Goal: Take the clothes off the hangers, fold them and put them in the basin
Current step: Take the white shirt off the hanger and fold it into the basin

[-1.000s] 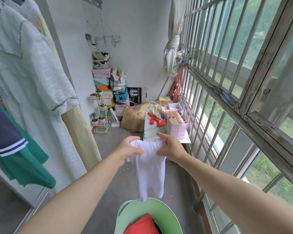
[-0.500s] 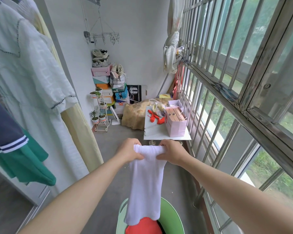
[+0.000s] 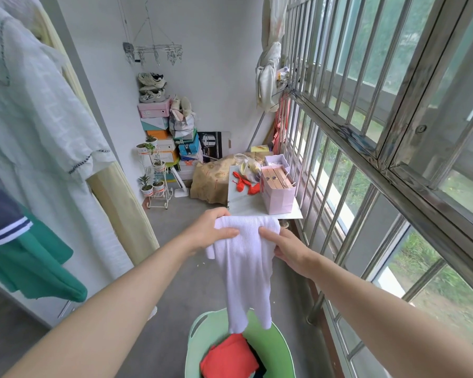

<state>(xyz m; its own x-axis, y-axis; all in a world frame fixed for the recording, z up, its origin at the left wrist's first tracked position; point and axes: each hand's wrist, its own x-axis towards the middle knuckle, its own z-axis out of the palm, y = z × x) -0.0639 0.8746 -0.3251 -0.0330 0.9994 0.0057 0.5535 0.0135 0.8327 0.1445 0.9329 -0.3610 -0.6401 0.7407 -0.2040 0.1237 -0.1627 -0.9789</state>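
A white ribbed garment [image 3: 246,268] hangs folded lengthwise from both hands, in front of me over the floor. My left hand [image 3: 210,230] grips its top left corner with the thumb on the front. At the top right edge my right hand [image 3: 284,246] pinches the cloth. The lower ends dangle just above a light green basin [image 3: 279,347], which holds a folded red garment [image 3: 227,358] and something dark. On the left, a white dress [image 3: 38,126], a green garment [image 3: 30,266] and a navy sleeve [image 3: 3,222] hang.
A barred window [image 3: 366,148] runs along the right. A small white table [image 3: 257,205] ahead carries a pink box [image 3: 277,186] and red items. Shoe boxes [image 3: 159,124], a plant stand [image 3: 156,184] and a brown bundle [image 3: 216,181] stand against the far wall.
The white garment has been folded narrower and its top edge gathered between my hands. My right hand has slid lower on the cloth, and the hem hangs closer to the basin.
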